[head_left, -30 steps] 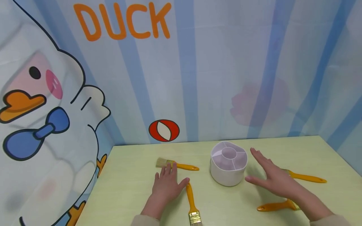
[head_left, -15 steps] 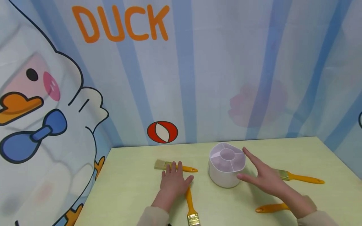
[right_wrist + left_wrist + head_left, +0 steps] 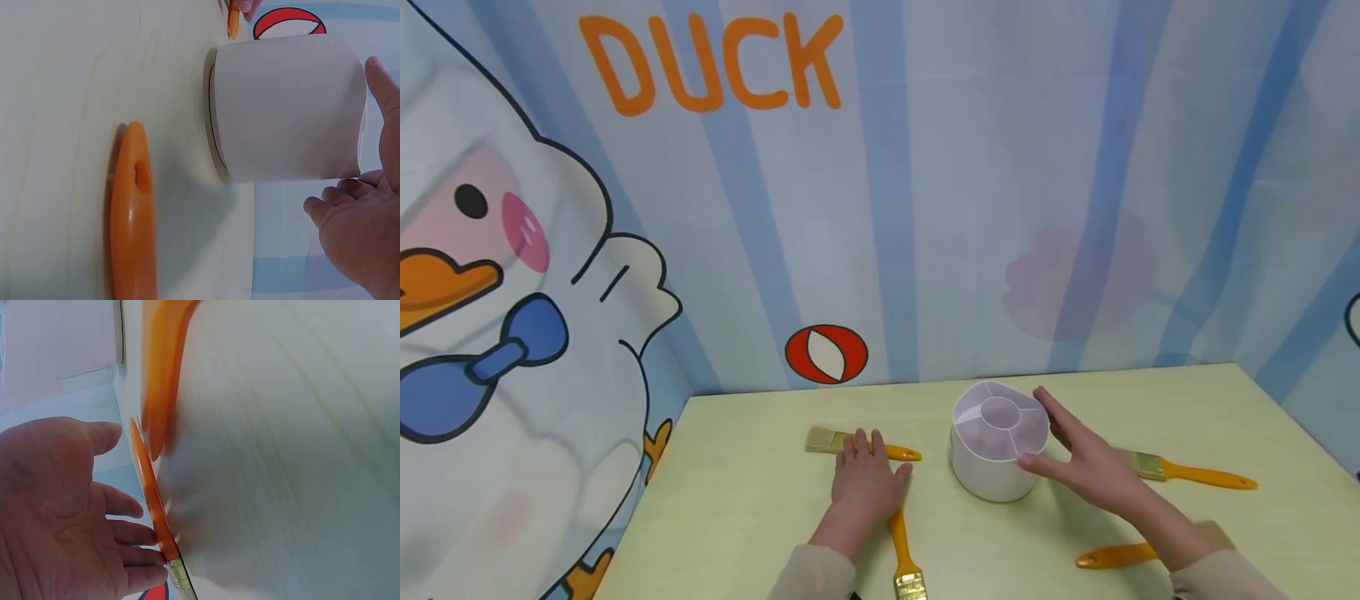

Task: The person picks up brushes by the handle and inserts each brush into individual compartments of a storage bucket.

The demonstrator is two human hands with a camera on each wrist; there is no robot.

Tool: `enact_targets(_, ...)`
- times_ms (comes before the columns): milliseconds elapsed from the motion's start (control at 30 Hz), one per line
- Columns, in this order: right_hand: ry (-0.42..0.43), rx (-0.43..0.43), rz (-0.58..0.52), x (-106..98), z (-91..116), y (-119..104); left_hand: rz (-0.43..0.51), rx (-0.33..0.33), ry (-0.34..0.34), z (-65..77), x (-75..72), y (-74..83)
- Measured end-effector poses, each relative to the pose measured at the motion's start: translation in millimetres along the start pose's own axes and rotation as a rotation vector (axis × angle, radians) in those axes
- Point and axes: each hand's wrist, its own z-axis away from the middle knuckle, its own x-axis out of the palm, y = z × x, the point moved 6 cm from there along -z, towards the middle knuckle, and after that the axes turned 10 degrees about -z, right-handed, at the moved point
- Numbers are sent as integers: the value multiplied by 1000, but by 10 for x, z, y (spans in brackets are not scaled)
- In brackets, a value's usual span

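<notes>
My left hand (image 3: 868,487) reaches over a paintbrush (image 3: 901,452) lying at the back left, fingertips right at its orange handle and fingers nearly straight. In the left wrist view, the left hand (image 3: 69,512) has its fingertips beside that paintbrush (image 3: 156,512). A second paintbrush (image 3: 901,537) lies below the left hand, bristles toward the front. My right hand (image 3: 1086,462) is spread at the right side of a white round divided organizer (image 3: 992,471), thumb at the front of its rim. In the right wrist view, the right hand's fingers (image 3: 337,197) are close to the organizer (image 3: 287,106) rim.
A paintbrush (image 3: 1206,476) lies to the right, its bristle end partly behind the right hand. Another paintbrush (image 3: 1112,557) lies nearer the front, partly under the right forearm. A printed duck curtain (image 3: 955,183) stands behind the pale table (image 3: 737,500).
The right hand has moved left, up to the organizer's rim. The left hand has shifted slightly right, along the back-left paintbrush. The head view has turned slightly.
</notes>
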Motion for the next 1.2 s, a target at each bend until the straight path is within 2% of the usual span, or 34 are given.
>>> enact_targets(267, -4, -6, -27, 23, -42, 6, 6, 32, -13, 16, 32, -60)
enact_targets(567, -13, 2, -56, 26, -51, 15, -58, 186, 28, 89, -14, -224)
enact_targets(767, -14, 23, -62, 43, -39, 34, -80, 275, 52, 105, -1, -419)
enact_targets(1033, -13, 26, -63, 47, -37, 44, -101, 361, 26, 107, 22, -717)
enact_targets(1200, -15, 31, -65, 42, -41, 41, -105, 429, 16, 181, -9, -853)
